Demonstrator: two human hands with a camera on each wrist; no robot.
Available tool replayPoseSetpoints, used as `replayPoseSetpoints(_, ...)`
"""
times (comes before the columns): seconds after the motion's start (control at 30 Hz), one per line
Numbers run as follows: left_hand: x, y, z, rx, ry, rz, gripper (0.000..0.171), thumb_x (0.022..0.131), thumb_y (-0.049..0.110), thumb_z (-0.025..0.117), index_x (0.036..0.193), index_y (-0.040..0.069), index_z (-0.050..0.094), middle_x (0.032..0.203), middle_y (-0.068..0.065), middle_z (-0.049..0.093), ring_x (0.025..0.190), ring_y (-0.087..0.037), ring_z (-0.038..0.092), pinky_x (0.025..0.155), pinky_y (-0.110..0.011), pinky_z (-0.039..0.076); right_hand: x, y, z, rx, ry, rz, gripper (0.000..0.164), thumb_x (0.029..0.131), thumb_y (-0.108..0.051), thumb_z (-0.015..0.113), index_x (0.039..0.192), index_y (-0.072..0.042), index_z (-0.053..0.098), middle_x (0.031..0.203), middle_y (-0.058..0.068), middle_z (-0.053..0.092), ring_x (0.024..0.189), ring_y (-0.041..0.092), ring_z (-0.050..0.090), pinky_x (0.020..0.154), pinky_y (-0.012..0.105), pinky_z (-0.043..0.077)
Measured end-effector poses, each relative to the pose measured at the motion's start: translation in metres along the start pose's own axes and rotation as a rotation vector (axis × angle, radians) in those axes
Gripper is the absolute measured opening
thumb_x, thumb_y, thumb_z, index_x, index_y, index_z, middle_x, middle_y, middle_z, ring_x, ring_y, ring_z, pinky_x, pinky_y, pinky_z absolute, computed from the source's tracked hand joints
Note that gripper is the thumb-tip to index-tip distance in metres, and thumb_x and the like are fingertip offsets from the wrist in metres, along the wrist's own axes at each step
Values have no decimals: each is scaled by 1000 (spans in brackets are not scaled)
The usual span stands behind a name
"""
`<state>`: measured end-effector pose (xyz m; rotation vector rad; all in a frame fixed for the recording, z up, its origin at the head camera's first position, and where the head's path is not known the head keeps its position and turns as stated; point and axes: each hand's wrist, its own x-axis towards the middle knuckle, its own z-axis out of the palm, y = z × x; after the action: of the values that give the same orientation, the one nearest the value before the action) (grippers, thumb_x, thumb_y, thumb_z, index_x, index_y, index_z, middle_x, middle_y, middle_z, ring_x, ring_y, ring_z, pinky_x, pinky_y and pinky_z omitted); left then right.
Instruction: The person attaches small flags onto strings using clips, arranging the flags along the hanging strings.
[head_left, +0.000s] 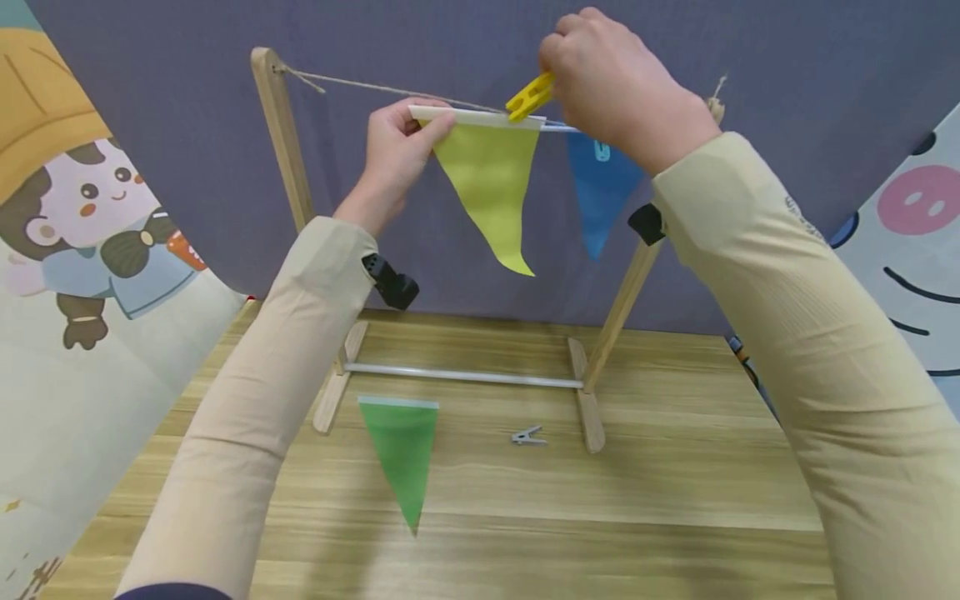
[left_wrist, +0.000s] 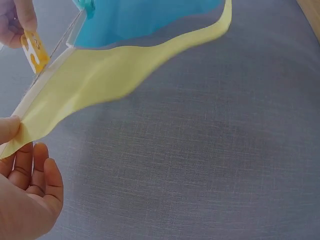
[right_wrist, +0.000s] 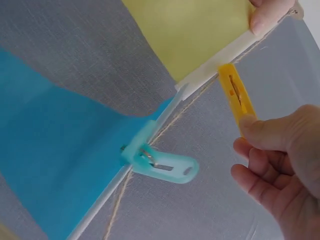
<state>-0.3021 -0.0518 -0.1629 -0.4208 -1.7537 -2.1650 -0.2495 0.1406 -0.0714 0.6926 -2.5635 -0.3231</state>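
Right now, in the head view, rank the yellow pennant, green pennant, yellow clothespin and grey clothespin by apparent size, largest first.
1. Yellow pennant
2. Green pennant
3. Yellow clothespin, though the right hand hides one end
4. Grey clothespin

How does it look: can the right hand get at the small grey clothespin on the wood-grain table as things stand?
Probably not straight away: the right hand is up by the brown twine, pinching the yellow plastic clothespin. Once free, likely yes: nothing covers the small grey clothespin.
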Motion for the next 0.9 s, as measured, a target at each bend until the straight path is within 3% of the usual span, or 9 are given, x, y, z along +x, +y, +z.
replayPoseSetpoints(0.2,1,1,3,17,-3,2,7,84,0,67,91,-2,69,82,-3,63,64,-9,49,60,-20,38,9,-4,-1,42,-54,0,28,88,8,56,116,13,55,114,29,52,105,40,42,101,43,38)
replayPoseSetpoints(0.57,2,-1,2,40,-2,5,3,84,0,67,84,2,69,88,-2,63,66,-9,48,59,-19,37,29,-14,-2,-2,-145,-53,19,89,10,51,108,15,56,105,27,54,99,41,48,91,47,44)
replayPoseSetpoints(0.9,2,-10,4,7,25,34,5,82,-2,69,83,2,70,82,-2,64,67,-8,50,60,-19,37,34,-20,5,-55,-202,-76,25,90,7,53,113,15,54,109,27,51,104,41,45,96,45,42)
